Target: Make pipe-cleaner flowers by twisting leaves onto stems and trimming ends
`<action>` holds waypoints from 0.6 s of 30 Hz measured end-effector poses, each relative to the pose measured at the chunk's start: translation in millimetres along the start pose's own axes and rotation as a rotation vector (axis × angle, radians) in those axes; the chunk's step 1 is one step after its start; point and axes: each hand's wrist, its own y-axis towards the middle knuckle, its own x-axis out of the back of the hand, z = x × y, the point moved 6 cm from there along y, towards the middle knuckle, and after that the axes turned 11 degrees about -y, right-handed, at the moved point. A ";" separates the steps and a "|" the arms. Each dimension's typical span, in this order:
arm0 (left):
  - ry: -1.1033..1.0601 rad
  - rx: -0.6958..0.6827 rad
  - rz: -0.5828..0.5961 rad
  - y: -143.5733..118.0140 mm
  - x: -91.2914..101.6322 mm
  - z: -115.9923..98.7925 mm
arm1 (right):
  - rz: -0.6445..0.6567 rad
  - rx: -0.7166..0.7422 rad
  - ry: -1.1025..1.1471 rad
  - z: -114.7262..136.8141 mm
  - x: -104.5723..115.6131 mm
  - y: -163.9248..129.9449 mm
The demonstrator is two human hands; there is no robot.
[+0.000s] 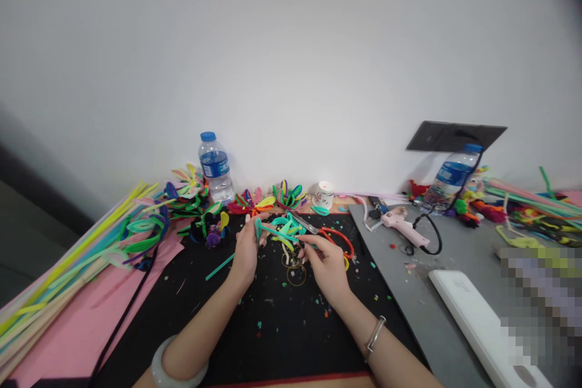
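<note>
A teal pipe cleaner is stretched between my two hands above the black mat. My left hand is closed on it, with a small bend at the fingertips and a straight tail sticking out at the lower left. The fingers of my right hand pinch the stretch that runs across to the right. Just behind lie scissors with red handles, their blades pointing left, partly behind my right hand. Green and yellow pipe cleaner pieces and thin gold wire rings lie between the hands.
Long pipe cleaners lie on pink paper at left. Looped pipe cleaner flowers, a water bottle and a paper cup line the wall. Right are a pink glue gun, its cord, another bottle and a white case.
</note>
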 end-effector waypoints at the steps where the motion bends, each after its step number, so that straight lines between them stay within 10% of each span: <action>1: -0.028 0.017 0.005 -0.7 -1.6 0.8 | -0.001 -0.001 0.000 -0.1 0.1 0.0; 18: -0.352 0.164 0.080 -9.5 -18.5 -0.5 | -0.026 -0.109 0.181 -3.3 -0.4 3.8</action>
